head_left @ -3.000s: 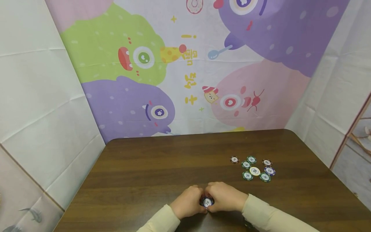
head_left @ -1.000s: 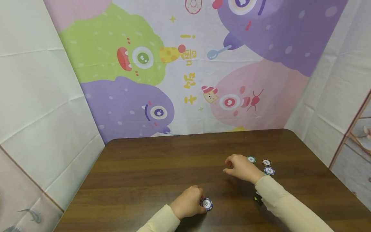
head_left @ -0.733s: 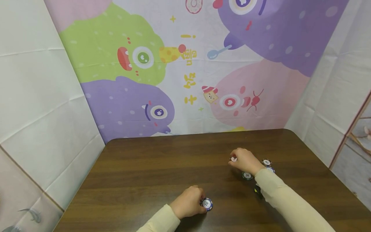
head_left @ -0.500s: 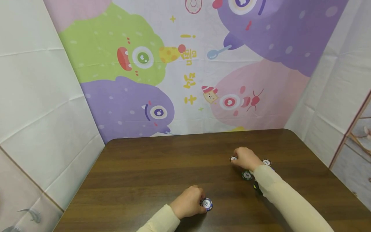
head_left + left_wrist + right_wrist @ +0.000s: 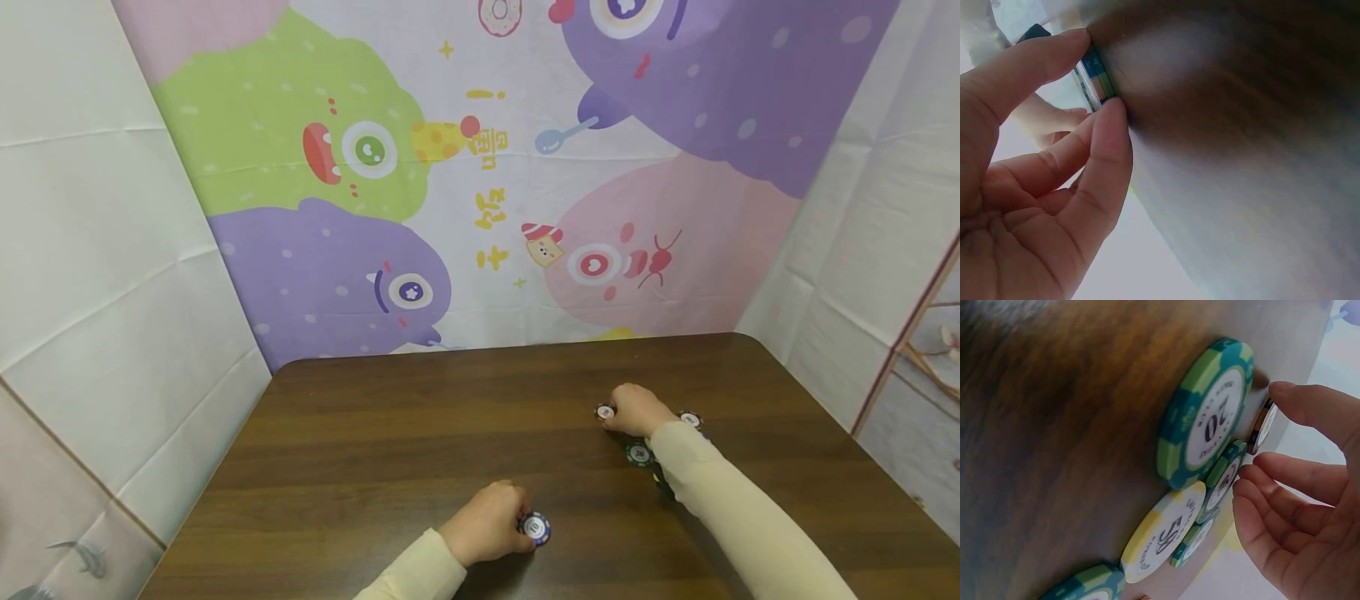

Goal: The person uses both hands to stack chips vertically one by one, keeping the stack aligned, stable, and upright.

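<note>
In the head view, my left hand (image 5: 486, 523) pinches a short stack of poker chips (image 5: 535, 528) near the front of the table, a blue-edged one marked 10 on top. The left wrist view shows the stack's rim (image 5: 1099, 78) between thumb and fingertips, a green layer under the blue. Farther back and to the right, my right hand (image 5: 636, 408) has thumb and forefinger at the edges of a dark brown and orange poker chip (image 5: 603, 413) lying on the wood. The right wrist view shows that chip (image 5: 1264, 426) between those fingertips.
A green chip marked 20 (image 5: 1207, 419) lies by the right hand, with a yellow chip (image 5: 1165, 532) marked 50 and other green chips close by. Another brown chip (image 5: 690, 418) lies past the right wrist. A patterned cloth (image 5: 487, 300) hangs behind the brown table (image 5: 360, 433).
My right hand left the chip stack and reached back and right to the brown chip, covering part of the chip group. The left hand stayed at the stack.
</note>
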`<state>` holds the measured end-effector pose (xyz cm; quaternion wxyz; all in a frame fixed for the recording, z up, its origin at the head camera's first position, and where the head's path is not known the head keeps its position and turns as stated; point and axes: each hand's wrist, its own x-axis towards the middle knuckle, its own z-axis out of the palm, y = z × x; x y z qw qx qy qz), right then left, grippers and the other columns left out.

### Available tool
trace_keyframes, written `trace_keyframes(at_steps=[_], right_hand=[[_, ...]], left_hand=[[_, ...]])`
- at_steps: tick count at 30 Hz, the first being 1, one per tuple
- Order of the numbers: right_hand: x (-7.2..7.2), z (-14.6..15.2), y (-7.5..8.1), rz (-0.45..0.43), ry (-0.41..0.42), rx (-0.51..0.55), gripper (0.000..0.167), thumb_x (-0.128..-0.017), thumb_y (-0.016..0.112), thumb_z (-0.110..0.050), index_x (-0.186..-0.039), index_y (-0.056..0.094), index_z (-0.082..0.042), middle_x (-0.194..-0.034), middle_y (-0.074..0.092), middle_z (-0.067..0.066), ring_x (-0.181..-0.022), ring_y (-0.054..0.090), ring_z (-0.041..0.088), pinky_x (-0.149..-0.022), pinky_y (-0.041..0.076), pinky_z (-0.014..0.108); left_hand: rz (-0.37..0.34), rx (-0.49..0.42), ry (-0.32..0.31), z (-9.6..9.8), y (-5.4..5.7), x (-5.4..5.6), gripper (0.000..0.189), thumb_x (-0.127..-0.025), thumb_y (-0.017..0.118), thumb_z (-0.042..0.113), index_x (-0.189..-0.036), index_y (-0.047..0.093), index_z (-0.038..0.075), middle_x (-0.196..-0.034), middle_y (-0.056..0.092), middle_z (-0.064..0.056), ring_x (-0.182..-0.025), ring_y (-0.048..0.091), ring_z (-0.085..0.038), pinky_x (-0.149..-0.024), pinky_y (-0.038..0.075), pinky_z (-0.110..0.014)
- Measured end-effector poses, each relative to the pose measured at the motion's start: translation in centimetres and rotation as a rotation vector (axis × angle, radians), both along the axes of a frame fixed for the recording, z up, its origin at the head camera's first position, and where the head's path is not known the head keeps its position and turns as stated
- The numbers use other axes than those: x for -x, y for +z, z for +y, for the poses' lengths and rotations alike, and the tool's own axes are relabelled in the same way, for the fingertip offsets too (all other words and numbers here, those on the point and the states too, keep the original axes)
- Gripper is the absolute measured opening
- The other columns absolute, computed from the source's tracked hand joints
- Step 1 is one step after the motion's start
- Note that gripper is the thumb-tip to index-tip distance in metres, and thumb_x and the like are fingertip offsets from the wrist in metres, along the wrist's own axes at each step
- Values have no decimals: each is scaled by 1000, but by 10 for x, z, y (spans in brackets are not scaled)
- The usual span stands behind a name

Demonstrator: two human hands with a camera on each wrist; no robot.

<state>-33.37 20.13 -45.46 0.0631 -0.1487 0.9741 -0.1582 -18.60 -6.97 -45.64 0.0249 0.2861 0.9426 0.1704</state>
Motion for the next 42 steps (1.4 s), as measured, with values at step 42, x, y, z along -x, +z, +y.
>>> trace_keyframes(at_steps=[42], right_hand=[[-4, -9, 2, -25, 17, 25, 44, -85, 68, -18, -56, 35, -17, -56, 26, -5, -52, 24, 12, -52, 24, 28]], left_hand=[[12, 24, 3, -1, -1, 1, 27, -63, 86, 25, -79, 69, 12, -72, 58, 9, -69, 47, -2, -63, 41, -18]])
